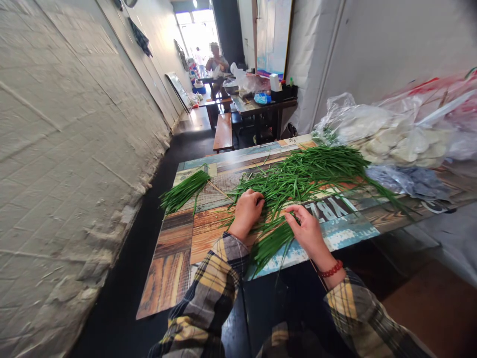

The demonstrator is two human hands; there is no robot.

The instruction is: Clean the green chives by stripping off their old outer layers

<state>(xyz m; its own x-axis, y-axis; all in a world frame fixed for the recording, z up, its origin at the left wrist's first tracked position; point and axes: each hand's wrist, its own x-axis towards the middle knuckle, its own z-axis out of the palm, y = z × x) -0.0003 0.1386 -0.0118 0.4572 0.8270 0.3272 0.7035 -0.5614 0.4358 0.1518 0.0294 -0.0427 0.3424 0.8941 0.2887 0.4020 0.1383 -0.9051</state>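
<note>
Long green garlic chives lie in a loose heap across the tabletop. My left hand is at the heap's near edge, its fingers curled closed on some chives. My right hand is just to the right, thumb and forefinger drawn together above a smaller bunch of chives by the near table edge. What is between those fingertips is too small to make out. A red bead bracelet circles my right wrist. Further left rests a neat bundle of chives, with a thin stick beside it.
The patchwork wood-print table carries clear plastic bags with pale flat pieces on the right. A rough white wall runs along the left. Beyond stand a bench, another cluttered table and a seated person.
</note>
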